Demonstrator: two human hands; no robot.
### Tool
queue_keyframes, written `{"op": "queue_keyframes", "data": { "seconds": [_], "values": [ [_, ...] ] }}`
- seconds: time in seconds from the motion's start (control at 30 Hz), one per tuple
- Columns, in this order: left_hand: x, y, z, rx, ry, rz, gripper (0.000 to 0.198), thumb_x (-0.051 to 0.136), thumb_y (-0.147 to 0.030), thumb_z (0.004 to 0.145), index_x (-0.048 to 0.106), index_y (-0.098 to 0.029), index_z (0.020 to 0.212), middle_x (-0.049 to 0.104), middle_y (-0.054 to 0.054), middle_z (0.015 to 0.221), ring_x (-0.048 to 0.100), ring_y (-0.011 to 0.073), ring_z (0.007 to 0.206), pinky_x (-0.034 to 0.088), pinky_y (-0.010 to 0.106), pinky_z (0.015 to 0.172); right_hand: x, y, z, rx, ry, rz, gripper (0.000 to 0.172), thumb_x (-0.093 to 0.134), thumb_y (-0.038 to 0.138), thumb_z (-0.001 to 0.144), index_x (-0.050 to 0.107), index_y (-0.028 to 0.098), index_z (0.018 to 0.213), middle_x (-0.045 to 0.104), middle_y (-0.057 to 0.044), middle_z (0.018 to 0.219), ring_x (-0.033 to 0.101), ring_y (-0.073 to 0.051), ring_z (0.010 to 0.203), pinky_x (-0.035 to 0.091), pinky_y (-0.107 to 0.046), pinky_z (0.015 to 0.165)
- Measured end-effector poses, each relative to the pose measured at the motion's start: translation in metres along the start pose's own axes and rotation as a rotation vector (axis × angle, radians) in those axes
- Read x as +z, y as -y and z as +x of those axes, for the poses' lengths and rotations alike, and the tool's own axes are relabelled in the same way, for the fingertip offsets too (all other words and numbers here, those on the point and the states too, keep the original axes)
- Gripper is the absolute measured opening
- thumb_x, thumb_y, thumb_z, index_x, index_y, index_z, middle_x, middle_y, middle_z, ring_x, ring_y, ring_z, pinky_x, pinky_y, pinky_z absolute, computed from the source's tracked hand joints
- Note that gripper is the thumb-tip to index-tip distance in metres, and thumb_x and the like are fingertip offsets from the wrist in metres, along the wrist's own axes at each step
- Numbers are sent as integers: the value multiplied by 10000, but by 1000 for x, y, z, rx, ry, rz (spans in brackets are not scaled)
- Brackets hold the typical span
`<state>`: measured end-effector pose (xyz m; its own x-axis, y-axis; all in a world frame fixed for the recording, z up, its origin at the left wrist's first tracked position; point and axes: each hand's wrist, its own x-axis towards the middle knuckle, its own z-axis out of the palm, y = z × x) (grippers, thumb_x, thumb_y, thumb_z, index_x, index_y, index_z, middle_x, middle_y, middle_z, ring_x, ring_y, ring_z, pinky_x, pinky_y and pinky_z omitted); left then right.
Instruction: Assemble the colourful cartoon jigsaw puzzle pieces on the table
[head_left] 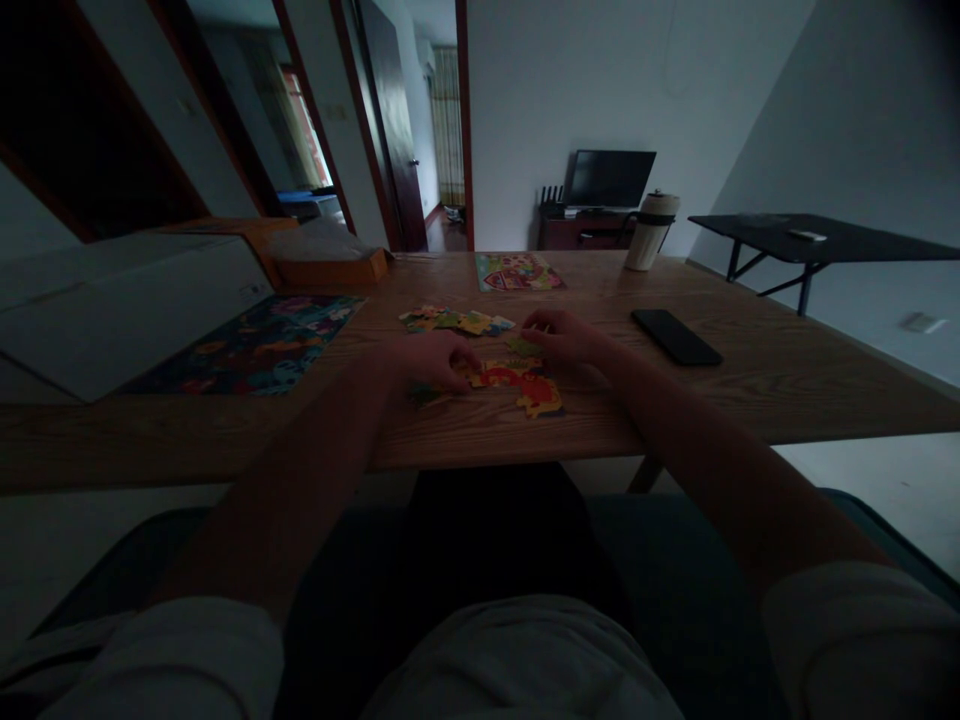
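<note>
Near the front edge of the desk [750,400] lie the joined puzzle pieces [534,390], where the left hand [431,362] lays bent fingers on their left end and the right hand [568,340], fingers close together, touches a green piece [523,347]; whether either hand pinches I cannot tell.

Table [750,390] of matt grained wood; phone [676,337] glossy black; puzzle pieces [517,385] printed card.
</note>
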<state>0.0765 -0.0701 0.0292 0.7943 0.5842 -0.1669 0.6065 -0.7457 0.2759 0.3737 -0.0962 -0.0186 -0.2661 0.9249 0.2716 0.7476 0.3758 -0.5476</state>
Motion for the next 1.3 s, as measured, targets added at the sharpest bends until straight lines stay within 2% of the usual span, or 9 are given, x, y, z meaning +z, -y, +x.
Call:
{"op": "queue_keyframes", "data": {
  "seconds": [0.13, 0.23, 0.37, 0.47, 0.63, 0.8, 1.0, 1.17, 1.3],
  "values": [
    [4, 2, 4, 86, -12, -29, 371, 766, -469, 831, 831, -237, 1114, 743, 104, 1309, 679, 280, 1154, 474, 363, 1021, 0, 0, 0, -5, 22, 7, 365, 626, 569, 983, 780, 244, 1046, 767, -91, 991, 698, -258, 876, 570, -403, 814],
    [6, 3, 6, 108, -17, -50, 299, 754, -446, 843, 845, -245, 1046, 755, 98, 1294, 686, 279, 1167, 462, 368, 1050, 1, 1, -1, 14, 77, -9, 372, 697, 578, 940, 773, 237, 1068, 756, -80, 951, 691, -231, 811, 550, -363, 750],
    [7, 3, 8, 119, -23, 6, 309, 754, -422, 855, 852, -220, 1067, 723, 119, 1338, 662, 284, 1223, 448, 357, 1080, 3, 6, -2, 35, 166, -43, 497, 813, 604, 835, 757, 235, 1164, 743, -63, 910, 674, -217, 753, 515, -333, 681],
    [8, 0, 9, 111, -11, 85, 356, 729, -439, 897, 846, -192, 1126, 672, 139, 1410, 638, 277, 1257, 438, 341, 1097, 2, 10, -2, 69, 180, -78, 498, 787, 568, 884, 740, 219, 1236, 742, -63, 917, 672, -205, 763, 489, -307, 678],
    [8, -1, 8, 125, -23, 111, 363, 693, -490, 940, 831, -262, 1185, 692, 67, 1391, 648, 247, 1235, 446, 306, 1083, -8, 6, 0, 128, 82, -113, 314, 671, 367, 1002, 752, 184, 1244, 757, -101, 1019, 687, -209, 836, 505, -302, 741],
    [-2, 16, 2, -87, -167, 31, 482, 600, -504, 983, 749, -238, 1357, 762, 83, 1259, 712, 251, 1051, 526, 322, 911, -15, -6, 2, 224, 36, -188, 374, 660, 217, 983, 727, 168, 1347, 770, -134, 1099, 718, -234, 902, 537, -324, 819],
    [-12, 28, -5, -234, -165, 72, 417, 610, -483, 964, 796, -239, 1246, 802, 62, 1086, 715, 239, 920, 504, 300, 746, -16, -17, 3, 258, 102, -279, 496, 614, 119, 956, 689, 165, 1444, 780, -141, 1168, 736, -242, 952, 554, -329, 858],
    [-17, 20, -11, -260, -225, 139, 396, 655, -489, 961, 799, -272, 1260, 795, 56, 1084, 711, 254, 956, 517, 319, 817, -17, -21, 4, 252, 121, -292, 474, 649, 166, 964, 703, 166, 1435, 779, -150, 1221, 744, -255, 995, 564, -338, 893],
    [-19, 28, -11, -321, -343, 120, 397, 660, -417, 984, 762, -239, 1324, 780, 70, 1185, 699, 253, 1029, 523, 335, 922, -17, -23, 4, 262, 135, -307, 411, 639, 204, 982, 744, 166, 1377, 792, -146, 1208, 748, -250, 997, 563, -328, 894]
  ]
}}
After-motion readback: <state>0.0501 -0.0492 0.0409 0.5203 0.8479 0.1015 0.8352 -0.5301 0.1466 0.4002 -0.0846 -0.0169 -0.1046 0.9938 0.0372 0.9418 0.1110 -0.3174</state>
